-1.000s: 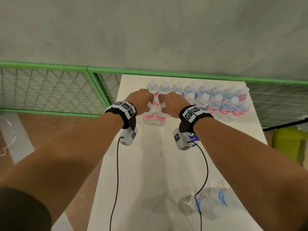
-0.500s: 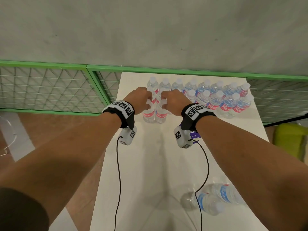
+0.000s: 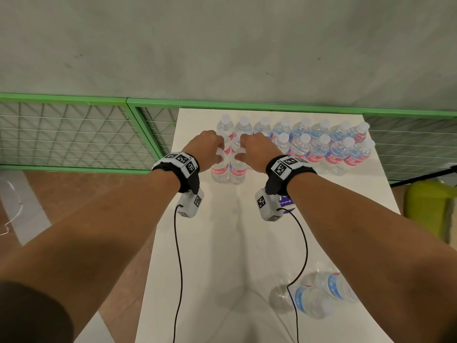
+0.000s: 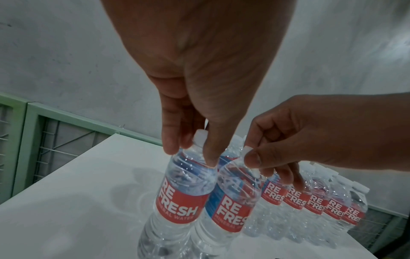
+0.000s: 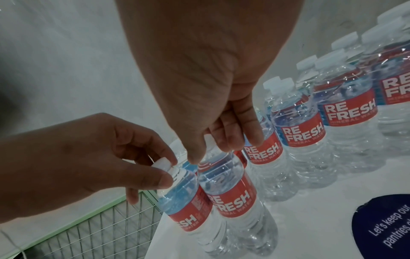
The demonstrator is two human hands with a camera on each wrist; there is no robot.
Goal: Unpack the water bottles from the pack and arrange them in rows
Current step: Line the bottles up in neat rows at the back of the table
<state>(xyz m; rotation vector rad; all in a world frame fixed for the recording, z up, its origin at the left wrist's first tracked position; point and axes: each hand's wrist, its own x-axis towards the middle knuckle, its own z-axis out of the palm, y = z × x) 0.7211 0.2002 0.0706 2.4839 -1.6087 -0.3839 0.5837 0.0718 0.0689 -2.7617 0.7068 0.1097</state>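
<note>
Two upright water bottles with red labels stand side by side at the left end of the near row. My left hand point(image 3: 210, 147) pinches the neck of the left bottle point(image 3: 218, 169) just under its white cap point(image 4: 200, 138). My right hand point(image 3: 257, 151) pinches the right bottle point(image 3: 238, 170) at its cap point(image 5: 208, 140). The wrist views show the same grips on the left bottle point(image 4: 179, 206) and the right bottle point(image 5: 230, 198). I cannot tell whether their bases touch the white table point(image 3: 222, 243). Behind and to the right stand two rows of bottles point(image 3: 321, 144).
A few bottles point(image 3: 319, 295) lie on their sides near the table's front right, partly behind my right forearm. A round purple sticker point(image 3: 286, 205) sits under my right wrist. A green mesh fence point(image 3: 74, 134) runs behind and left of the table. A yellow-green object point(image 3: 430, 209) stands at right.
Both hands keep their hold on the same two bottle necks at about the same spot; only the view has shifted slightly.
</note>
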